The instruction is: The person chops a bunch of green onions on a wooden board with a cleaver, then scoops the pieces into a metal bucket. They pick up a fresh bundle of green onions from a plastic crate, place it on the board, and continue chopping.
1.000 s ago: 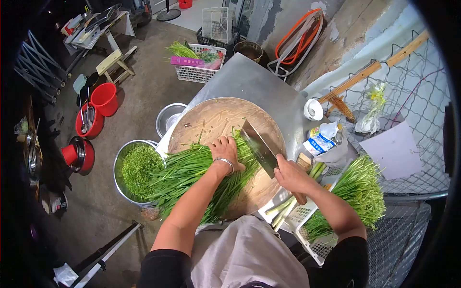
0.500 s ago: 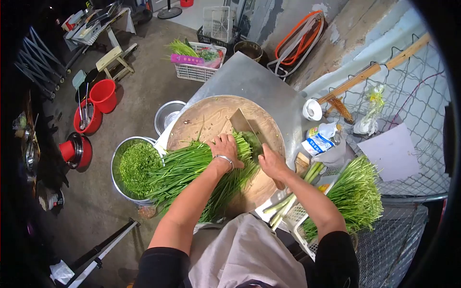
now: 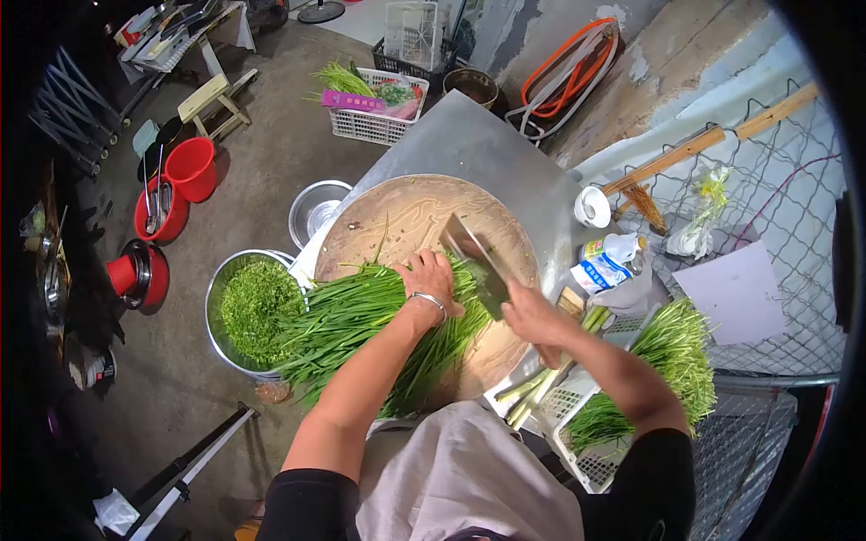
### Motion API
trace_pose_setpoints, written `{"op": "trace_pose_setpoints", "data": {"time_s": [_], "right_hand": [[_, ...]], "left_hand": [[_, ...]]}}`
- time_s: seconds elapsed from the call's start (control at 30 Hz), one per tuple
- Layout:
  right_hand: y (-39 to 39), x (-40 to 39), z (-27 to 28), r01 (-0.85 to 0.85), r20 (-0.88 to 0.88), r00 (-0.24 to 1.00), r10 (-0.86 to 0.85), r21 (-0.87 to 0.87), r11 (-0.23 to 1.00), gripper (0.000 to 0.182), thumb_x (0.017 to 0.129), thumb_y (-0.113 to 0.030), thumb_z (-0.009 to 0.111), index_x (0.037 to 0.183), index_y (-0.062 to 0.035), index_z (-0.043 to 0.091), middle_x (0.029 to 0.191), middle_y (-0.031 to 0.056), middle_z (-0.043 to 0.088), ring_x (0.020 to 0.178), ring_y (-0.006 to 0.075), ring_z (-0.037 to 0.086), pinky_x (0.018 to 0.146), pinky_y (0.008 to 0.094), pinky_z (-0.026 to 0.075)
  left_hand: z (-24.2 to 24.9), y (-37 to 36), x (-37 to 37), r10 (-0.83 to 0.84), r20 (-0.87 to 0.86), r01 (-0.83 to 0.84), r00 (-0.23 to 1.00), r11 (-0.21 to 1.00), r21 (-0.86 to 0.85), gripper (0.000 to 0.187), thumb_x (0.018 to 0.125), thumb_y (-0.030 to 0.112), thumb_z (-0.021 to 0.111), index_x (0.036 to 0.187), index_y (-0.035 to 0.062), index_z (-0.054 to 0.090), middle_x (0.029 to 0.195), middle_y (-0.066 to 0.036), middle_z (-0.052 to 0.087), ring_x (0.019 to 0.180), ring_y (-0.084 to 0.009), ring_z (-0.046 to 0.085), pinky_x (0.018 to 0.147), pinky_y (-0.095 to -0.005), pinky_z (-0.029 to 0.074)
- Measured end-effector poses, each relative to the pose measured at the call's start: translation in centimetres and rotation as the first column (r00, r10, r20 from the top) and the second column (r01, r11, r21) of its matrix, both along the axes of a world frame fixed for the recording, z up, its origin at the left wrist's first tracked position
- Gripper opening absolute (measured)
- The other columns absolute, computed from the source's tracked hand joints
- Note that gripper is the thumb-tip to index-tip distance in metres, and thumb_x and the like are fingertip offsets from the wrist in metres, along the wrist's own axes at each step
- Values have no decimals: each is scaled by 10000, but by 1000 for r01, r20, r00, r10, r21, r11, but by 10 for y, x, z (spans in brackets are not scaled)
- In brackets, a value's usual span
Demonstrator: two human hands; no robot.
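Note:
A thick bunch of long green garlic chives [image 3: 352, 316] lies across the round wooden chopping board [image 3: 397, 212], its tips hanging over the board's left side. My left hand [image 3: 428, 279], with a bracelet at the wrist, presses down on the bunch near its cut end, fingers curled over the stalks. In my right hand [image 3: 530, 311] is the handle of a cleaver [image 3: 476, 264]. The broad blade stands tilted at the cut end, just right of my left fingers. Beside the board on the left, a metal basin [image 3: 213, 316] holds finely chopped greens [image 3: 257, 302].
A white basket [image 3: 561, 406] of more chives [image 3: 672, 361] stands at the right, near a white-and-blue bottle [image 3: 606, 266] and a small white bowl [image 3: 592, 207]. The metal table [image 3: 469, 126] reaches beyond the board. An empty metal bowl [image 3: 316, 212] and red buckets [image 3: 191, 171] are to the left.
My right hand and the cleaver have shifted a little right, away from my left fingers, and the blade shows more of its face. My left hand stays on the chives.

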State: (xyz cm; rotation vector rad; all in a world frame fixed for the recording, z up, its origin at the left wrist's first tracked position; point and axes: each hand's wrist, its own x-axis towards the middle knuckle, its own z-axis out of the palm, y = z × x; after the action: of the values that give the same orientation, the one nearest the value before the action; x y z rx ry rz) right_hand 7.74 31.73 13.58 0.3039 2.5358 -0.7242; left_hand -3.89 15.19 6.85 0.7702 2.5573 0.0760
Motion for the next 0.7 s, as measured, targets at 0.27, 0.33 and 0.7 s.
{"op": "trace_pose_setpoints", "data": {"time_s": [0.27, 0.33, 0.7], "right_hand": [[-13, 1, -52, 108, -258, 962, -94, 38, 993, 371, 977, -187, 554, 1231, 58, 439, 816, 346, 651, 796, 541, 648, 751, 607, 501], [-7, -4, -35, 105, -295, 952, -85, 55, 993, 357, 976, -185, 550, 1223, 47, 437, 818, 348, 649, 808, 548, 643, 760, 615, 494], [4, 23, 54, -38, -22, 999, 40, 76, 996, 402, 958, -192, 540, 1238, 83, 450, 926, 337, 645, 926, 540, 622, 827, 568, 484]], "left_hand": [[-1, -5, 7, 4, -7, -3, 1000, 999, 45, 1140, 583, 636, 884, 1430, 12, 444, 1355, -141, 476, 1310, -339, 461, 1094, -675, 327], [0, -6, 3, 12, -24, -11, 1000, 998, 64, 1140, 585, 635, 884, 1428, 7, 443, 1357, -139, 480, 1317, -336, 457, 1101, -667, 327], [0, -4, 2, 22, 25, -24, 999, 997, 72, 1150, 570, 599, 910, 1400, -48, 445, 1359, -185, 486, 1339, -355, 448, 1104, -668, 328]]}}
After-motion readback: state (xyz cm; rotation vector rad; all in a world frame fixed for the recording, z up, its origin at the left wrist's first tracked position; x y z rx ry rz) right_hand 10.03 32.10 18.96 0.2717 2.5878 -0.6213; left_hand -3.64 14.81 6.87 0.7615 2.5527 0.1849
